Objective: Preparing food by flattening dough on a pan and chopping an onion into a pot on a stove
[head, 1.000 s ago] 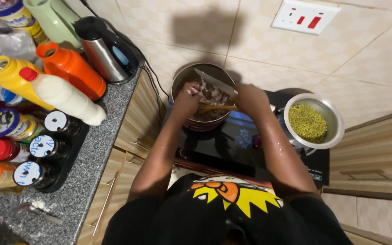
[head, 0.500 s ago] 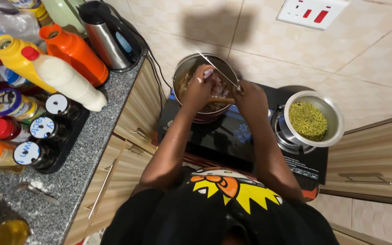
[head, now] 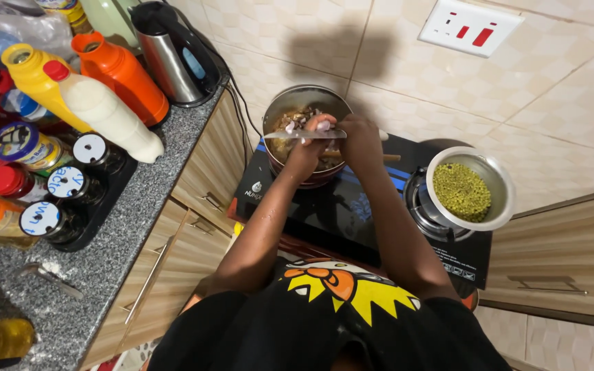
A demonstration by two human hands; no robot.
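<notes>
Both my hands are over a steel pot point(head: 295, 94) of brownish food on a black cooktop point(head: 352, 213). My right hand point(head: 361, 141) grips a knife point(head: 297, 135) whose blade lies level across the pot, pointing left. Just under the blade, my left hand point(head: 306, 152) holds a small pale pink piece of food point(head: 309, 124) against it. A wooden spoon handle point(head: 388, 157) sticks out of the pot to the right.
A steel bowl point(head: 500, 180) of green grains sits on the right burner. On the granite counter point(head: 97, 275) at left stand an orange bottle point(head: 122, 75), a yellow bottle point(head: 36, 79), a white bottle point(head: 108, 113), a kettle point(head: 170, 55) and several spice jars point(head: 56, 185). A wall socket point(head: 469, 27) is above.
The knife has swung from a slant over the pot's far right to lying level across it. Both hands stayed over the pot, and the view shifted slightly.
</notes>
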